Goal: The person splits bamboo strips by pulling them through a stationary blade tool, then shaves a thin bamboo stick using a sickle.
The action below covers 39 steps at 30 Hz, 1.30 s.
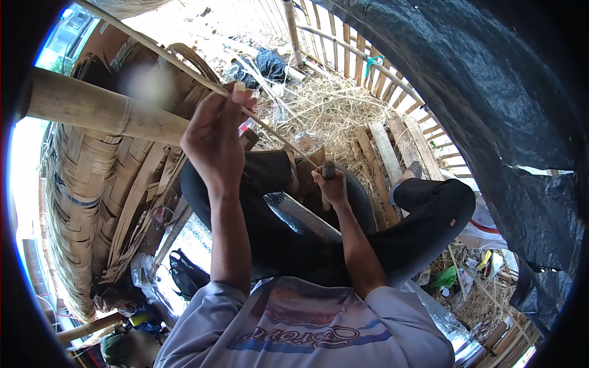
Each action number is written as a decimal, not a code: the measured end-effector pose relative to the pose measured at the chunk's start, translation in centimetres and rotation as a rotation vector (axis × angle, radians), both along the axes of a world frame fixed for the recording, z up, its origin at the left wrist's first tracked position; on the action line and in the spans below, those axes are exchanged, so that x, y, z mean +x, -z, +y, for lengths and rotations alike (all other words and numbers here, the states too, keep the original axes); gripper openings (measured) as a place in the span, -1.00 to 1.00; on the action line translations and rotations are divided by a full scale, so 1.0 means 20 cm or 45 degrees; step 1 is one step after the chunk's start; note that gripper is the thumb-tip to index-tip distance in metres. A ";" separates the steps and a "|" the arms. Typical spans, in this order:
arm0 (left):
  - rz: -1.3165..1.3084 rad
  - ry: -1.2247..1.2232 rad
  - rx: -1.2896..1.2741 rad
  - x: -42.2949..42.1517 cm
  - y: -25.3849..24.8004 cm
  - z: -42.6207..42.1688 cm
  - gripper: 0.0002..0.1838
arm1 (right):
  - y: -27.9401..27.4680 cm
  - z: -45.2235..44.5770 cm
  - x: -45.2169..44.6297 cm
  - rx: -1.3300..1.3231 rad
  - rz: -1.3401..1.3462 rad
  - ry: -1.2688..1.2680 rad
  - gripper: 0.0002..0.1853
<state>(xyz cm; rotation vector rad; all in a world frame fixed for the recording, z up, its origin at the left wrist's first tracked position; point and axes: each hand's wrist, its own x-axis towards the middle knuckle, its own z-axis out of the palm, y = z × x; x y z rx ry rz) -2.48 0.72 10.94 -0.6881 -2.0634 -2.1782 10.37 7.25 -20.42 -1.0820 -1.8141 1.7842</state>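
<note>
A: Left side?
B: Large woven bamboo work (76, 227), curved, crossed by a dark band (76, 201). Black bag (186, 274) lower down, near it.
A: Ground ahead?
B: Dry straw (334, 110), loose. Dark plastic bundle (270, 64) near its far edge; wooden planks (385, 150) beside it.
A: Boundary?
B: Slatted bamboo fence (359, 58), green tie (372, 63) on its rail. Black tarp (485, 86) hanging, right.
A: Litter?
B: Green scrap (443, 278), yellow scrap (485, 259), lower right.
</note>
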 end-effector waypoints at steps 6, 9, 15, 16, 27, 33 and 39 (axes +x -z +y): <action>0.070 -0.021 -0.049 0.01 -0.05 0.00 -0.77 | -0.06 -0.01 -0.01 0.039 -0.012 -0.062 -0.77; 0.083 -0.015 -0.088 0.00 0.00 0.00 -0.77 | -0.09 0.01 0.00 0.003 0.137 0.017 -0.76; -0.055 0.002 -0.005 -0.02 0.17 0.00 -0.86 | -0.48 0.19 0.12 -0.223 0.341 0.283 -0.82; -0.034 0.017 -0.027 -0.02 0.20 0.00 -0.88 | -0.52 0.21 0.14 -0.254 0.455 0.400 -0.81; -0.009 0.049 -0.159 0.00 0.21 0.01 -0.86 | -1.10 0.25 0.27 -0.146 0.983 0.647 -0.83; -0.011 0.058 -0.153 0.01 0.21 0.03 -0.83 | -1.37 0.06 0.26 -0.039 1.380 0.488 -0.72; 0.052 0.026 -0.151 -0.02 0.24 0.00 -0.82 | -1.13 0.04 0.16 -0.182 1.037 0.576 -0.75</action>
